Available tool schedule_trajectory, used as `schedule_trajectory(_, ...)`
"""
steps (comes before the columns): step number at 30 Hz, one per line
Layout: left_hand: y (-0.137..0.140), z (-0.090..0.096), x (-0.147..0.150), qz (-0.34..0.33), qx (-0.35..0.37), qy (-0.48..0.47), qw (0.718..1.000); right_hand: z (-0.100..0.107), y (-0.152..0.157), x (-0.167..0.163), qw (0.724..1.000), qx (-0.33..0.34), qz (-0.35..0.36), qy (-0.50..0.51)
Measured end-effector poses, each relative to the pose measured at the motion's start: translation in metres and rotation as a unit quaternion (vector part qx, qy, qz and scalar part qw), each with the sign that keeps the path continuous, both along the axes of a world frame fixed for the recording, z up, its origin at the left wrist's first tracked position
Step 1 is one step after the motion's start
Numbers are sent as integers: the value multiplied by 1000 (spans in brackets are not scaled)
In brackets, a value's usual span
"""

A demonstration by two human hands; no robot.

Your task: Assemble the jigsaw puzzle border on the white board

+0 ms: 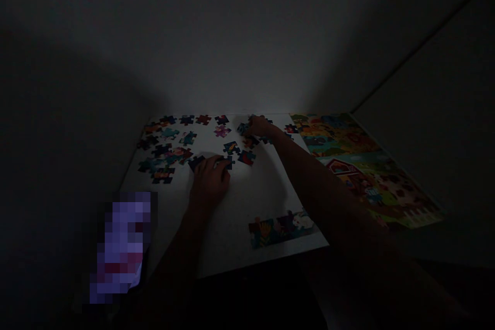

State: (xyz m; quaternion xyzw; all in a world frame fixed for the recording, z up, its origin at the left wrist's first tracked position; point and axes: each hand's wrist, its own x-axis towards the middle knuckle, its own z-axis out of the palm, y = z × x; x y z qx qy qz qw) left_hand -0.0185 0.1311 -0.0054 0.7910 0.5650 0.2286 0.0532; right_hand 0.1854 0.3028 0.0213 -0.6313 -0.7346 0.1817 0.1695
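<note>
My left hand (pixel 211 178) rests palm down on the white tabletop (pixel 243 191), fingers apart and slightly bent. Dark puzzle pieces (pixel 196 162) lie under and beside its fingertips. Farther back, my right hand (pixel 261 128) reaches into a group of loose pieces, its fingers closed at a bluish-grey puzzle piece (pixel 243 129). Dim light hides the exact contact. Between the hands are a piece with a yellow shape (pixel 231 147) and a dark piece with red (pixel 246 158). A joined strip of puzzle pieces (pixel 282 228), showing a white rabbit, lies near the front edge.
Several loose puzzle pieces (pixel 162 152) are spread over the table's left side. A colourful farm picture sheet (pixel 363 170) covers the right side, partly behind my right forearm. A lit, pixelated screen (pixel 121 247) is at lower left. A pale wall (pixel 232 51) borders the back.
</note>
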Motion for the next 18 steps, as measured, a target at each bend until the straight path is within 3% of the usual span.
schedule_trajectory(3,0,0,0,5,0,-4,1000,8,-11,6,999,-9,-3,31)
schedule_trajectory(5,0,-1,0,7,3,-10,1000,15,-31,11,991,-28,39,125)
schedule_trajectory(8,1,-2,-1,8,12,-16,1000,23,-75,17,931,-148,187,275)
schedule_trajectory(10,1,-2,-1,6,17,-19,1000,24,-106,18,889,-246,266,281)
schedule_trajectory(12,1,-3,-1,3,24,-23,999,22,-131,19,876,-285,287,262)
schedule_trajectory(14,0,-2,-2,2,35,-29,999,22,-150,23,902,-240,262,246)
schedule_trajectory(18,-6,7,-4,9,76,-36,996,20,-190,43,970,-24,134,200)
